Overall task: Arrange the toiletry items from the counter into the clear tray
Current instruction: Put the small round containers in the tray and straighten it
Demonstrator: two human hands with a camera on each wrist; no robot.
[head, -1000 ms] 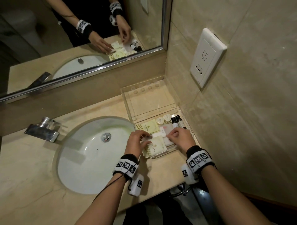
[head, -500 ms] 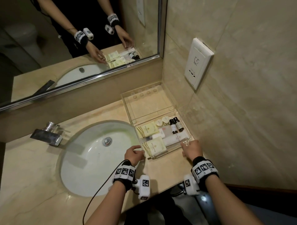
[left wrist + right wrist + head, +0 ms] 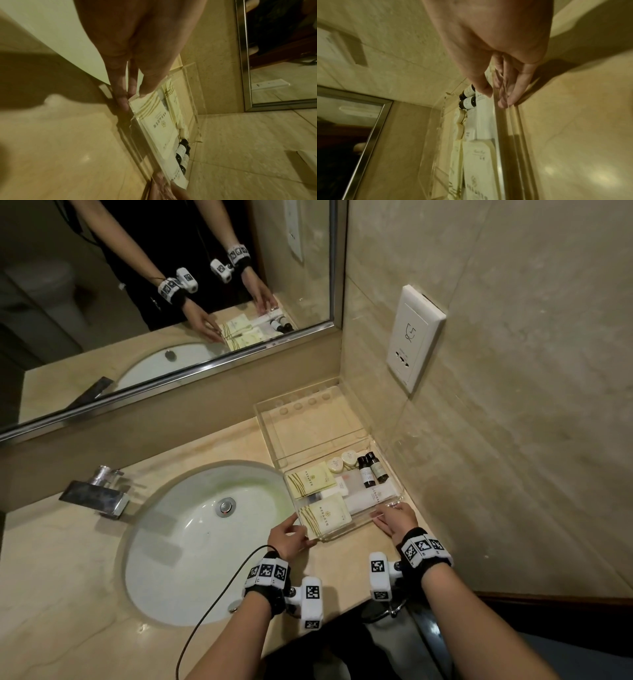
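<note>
The clear tray sits on the counter between the sink and the right wall. Inside lie two cream packets, a white tube, two round soaps and two dark bottles. My left hand pinches the tray's near left corner, thumb on the rim and fingers on the outer wall. The left wrist view shows this left hand beside a packet. My right hand pinches the near right corner. In the right wrist view this right hand has its thumb inside the tray wall, close to the bottles.
An empty clear section lies behind the filled one, against the mirror ledge. The white basin and steel faucet are to the left. A tiled wall with a socket stands close on the right. The counter's front edge is just behind my wrists.
Both hands have pulled back from over the items in the tray to its near corners, where they now pinch the walls. The items lie as before.
</note>
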